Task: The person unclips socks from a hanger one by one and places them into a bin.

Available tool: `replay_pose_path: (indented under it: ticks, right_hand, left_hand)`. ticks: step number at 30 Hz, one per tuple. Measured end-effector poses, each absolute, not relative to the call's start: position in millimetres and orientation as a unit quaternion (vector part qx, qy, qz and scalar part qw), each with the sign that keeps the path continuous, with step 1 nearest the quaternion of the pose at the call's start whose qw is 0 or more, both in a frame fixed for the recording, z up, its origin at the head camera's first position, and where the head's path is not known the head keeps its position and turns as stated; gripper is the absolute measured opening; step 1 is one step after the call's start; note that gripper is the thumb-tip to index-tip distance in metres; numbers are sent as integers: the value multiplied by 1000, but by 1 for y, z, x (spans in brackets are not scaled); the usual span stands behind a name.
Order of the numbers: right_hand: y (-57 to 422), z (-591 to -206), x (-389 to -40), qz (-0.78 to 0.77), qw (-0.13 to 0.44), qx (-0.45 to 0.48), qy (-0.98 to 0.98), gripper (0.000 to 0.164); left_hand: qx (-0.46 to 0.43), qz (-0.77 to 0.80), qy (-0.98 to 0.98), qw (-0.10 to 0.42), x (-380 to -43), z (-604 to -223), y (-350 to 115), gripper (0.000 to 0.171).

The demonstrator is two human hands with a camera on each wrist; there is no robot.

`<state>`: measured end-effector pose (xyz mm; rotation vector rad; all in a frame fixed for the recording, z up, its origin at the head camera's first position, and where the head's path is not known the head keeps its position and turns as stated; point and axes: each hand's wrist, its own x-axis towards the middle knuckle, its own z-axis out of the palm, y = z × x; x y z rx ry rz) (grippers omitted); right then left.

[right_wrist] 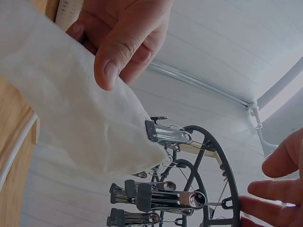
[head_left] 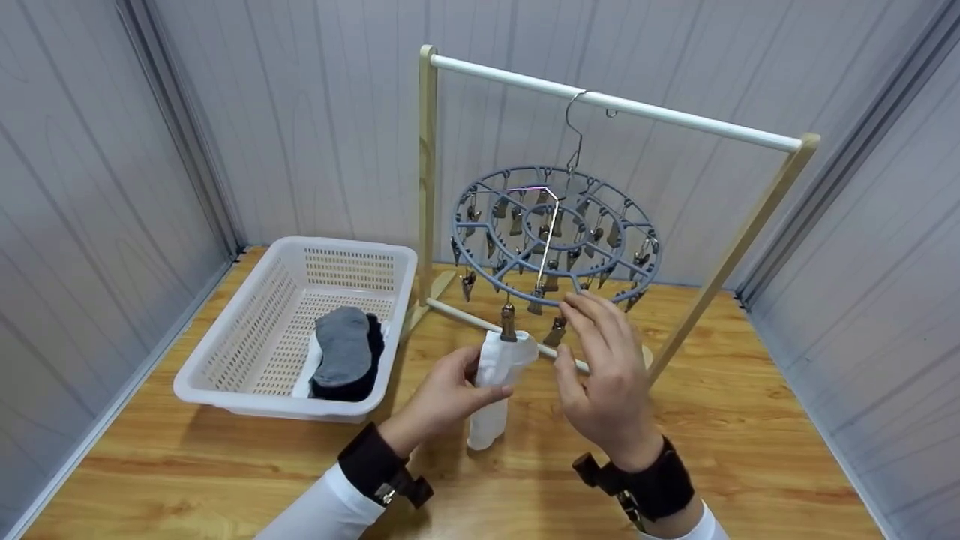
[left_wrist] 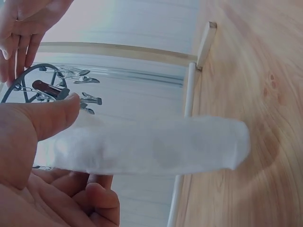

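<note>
A white sock [head_left: 489, 401] hangs from a metal clip [head_left: 508, 322] on the near side of a round blue-grey clip hanger [head_left: 480, 271]. My left hand [head_left: 450, 390] holds the sock below the clip, with the thumb in front and curled fingers behind. In the left wrist view the sock [left_wrist: 161, 144] passes between thumb and fingers. My right hand [head_left: 604, 367] has its fingers extended at the hanger's near rim, holding nothing. In the right wrist view its fingertips are close to the rim; whether they touch it, I cannot tell.
A white plastic basket [head_left: 296, 405] stands at the left, with grey, black and white folded cloth items [head_left: 343, 346] inside. The hanger hooks over the white bar [head_left: 510, 73] of a wooden-legged rack [head_left: 427, 172]. Panelled walls enclose the wooden table [head_left: 570, 480].
</note>
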<state>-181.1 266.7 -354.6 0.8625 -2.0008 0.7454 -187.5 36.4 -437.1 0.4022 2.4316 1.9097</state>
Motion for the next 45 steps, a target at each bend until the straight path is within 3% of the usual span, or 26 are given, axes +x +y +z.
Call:
replay_pose_path:
  ticks: [11, 23, 45]
  right_hand:
    - [264, -352, -182, 305, 457, 359, -755, 36]
    - [264, -352, -185, 296, 481, 361, -743, 29]
    - [268, -370, -197, 294, 348, 322, -830, 33]
  left_hand:
    - [149, 618, 772, 6, -182, -430, 36, 31]
    - [178, 605, 775, 26, -175, -423, 40, 29]
    - [230, 583, 779, 21, -168, -415, 42, 21]
